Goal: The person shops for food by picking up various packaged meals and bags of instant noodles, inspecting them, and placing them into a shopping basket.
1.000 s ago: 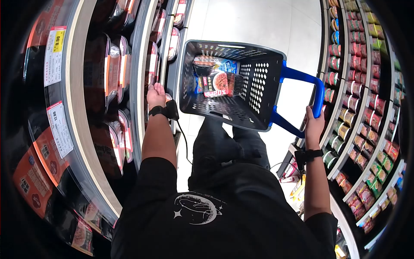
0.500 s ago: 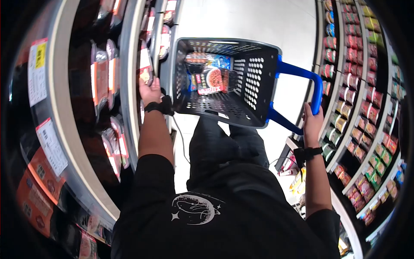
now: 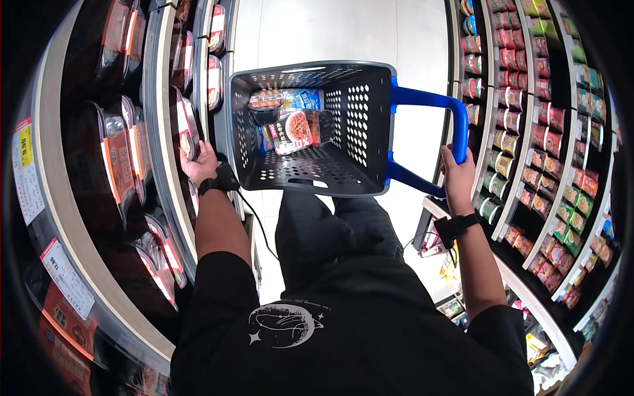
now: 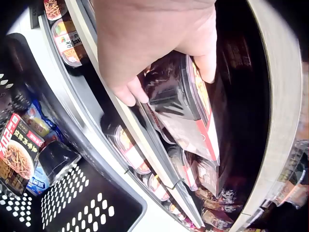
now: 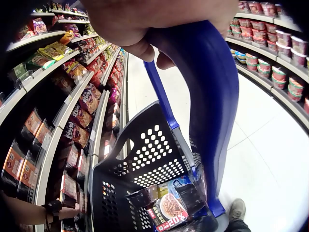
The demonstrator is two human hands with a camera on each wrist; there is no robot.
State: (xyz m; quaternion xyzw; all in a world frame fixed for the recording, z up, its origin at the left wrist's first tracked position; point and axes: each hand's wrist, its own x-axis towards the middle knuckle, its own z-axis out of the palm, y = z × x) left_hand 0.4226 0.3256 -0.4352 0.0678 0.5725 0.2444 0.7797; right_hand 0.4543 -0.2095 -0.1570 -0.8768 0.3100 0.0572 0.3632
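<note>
Left hand (image 3: 198, 165), reaching into the shelving at left: thumb on one side, fingers curled round the other, gripping one end of a sleeved tray (image 4: 188, 128). Sleeved tray: dark plastic base, clear wrap, pale sleeve with red stripe; tilted on edge within the shelf row, behind a pale shelf edge (image 4: 287, 87) and near similar wrapped packs (image 4: 207, 176); whether lifted off the shelf board, cannot tell. Right hand (image 3: 459, 177): fingers wrapped round the near corner of a blue handle (image 3: 459, 119), belonging to a shopping basket (image 3: 380, 132). Shopping basket: dark grey, walls perforated with rows of holes, mouth upward, in front of the legs and between the two hands, left rim near the shelving. Contents, gathered toward the left end of the basket: one black box (image 3: 297, 129) with food picture and red-and-white print; one blue packet (image 3: 305, 100), partly covered; one dark tray with orange-brown top (image 3: 265, 99). At far left: white price labels (image 3: 68, 277) with red bands, along the shelf front. At right: shelves of cups and packets (image 3: 512, 59) in many colours, ranked in rows. Underfoot: white floor (image 3: 337, 33). On the person: black shirt with pale printed motif (image 3: 284, 327), dark trousers (image 3: 317, 228), one black band on each wrist (image 3: 456, 226).
</note>
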